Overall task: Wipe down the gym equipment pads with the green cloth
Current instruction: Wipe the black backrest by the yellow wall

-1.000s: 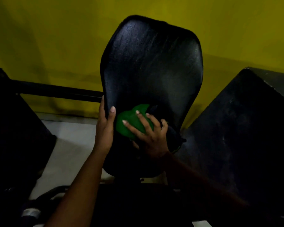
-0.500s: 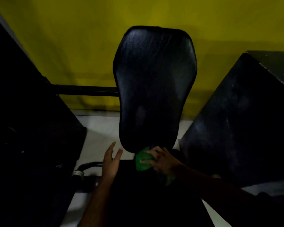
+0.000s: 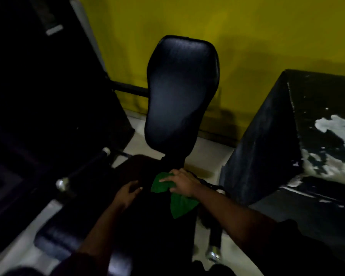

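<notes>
A tall black back pad (image 3: 179, 92) stands upright in the middle of the view against a yellow wall. Below it lies the dark seat pad (image 3: 147, 216), hard to make out in the dim light. My right hand (image 3: 182, 183) presses the green cloth (image 3: 172, 194) flat onto the seat pad just under the back pad's lower end; part of the cloth trails out beneath my wrist. My left hand (image 3: 127, 193) rests on the seat pad a little to the left of the cloth, fingers spread, holding nothing.
A large black box-like block (image 3: 277, 146) with white scuffed patches stands close on the right. Dark machine frame (image 3: 48, 116) fills the left side, with chrome-tipped bars (image 3: 62, 184) sticking out. A black roller pad (image 3: 54, 242) lies low left. Pale floor shows between them.
My right hand has slid the green cloth down off the back pad onto the seat pad. My left hand let go of the back pad's edge and dropped to the seat.
</notes>
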A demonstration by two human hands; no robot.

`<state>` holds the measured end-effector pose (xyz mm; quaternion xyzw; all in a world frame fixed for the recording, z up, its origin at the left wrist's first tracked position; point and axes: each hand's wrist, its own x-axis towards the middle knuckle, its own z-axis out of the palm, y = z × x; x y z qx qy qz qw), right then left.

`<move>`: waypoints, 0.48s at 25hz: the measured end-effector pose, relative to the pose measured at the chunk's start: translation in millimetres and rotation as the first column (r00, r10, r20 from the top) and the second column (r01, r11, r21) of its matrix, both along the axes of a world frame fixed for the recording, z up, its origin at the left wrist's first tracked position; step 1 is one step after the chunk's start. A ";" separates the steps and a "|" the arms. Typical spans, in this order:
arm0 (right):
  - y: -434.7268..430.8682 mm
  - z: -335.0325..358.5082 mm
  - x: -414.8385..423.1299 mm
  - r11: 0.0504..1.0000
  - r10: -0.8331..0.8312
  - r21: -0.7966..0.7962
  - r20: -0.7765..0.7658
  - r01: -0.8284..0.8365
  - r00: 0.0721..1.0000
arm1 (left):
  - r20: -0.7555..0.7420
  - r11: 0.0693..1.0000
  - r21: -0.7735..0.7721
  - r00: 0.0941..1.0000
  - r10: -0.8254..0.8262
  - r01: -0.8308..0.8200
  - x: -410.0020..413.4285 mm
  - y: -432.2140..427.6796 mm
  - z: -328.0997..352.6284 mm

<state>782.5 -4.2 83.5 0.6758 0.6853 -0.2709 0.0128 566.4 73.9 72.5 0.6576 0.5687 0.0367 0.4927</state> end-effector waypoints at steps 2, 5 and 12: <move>-22.4 21.2 -7.6 0.999 0.011 0.032 -0.068 -0.009 0.998 | -0.046 1.000 0.014 0.999 0.021 -0.021 -18.2 -40.3 18.9; -51.6 40.5 -30.8 0.996 0.082 0.050 -0.126 -0.076 0.989 | -0.064 0.988 0.027 0.986 0.154 -0.152 -60.4 -101.2 43.4; -106.3 57.8 -137.1 0.928 0.373 0.107 -0.229 -0.358 0.899 | -0.086 0.856 0.114 0.854 0.513 -0.503 -177.1 -251.4 61.0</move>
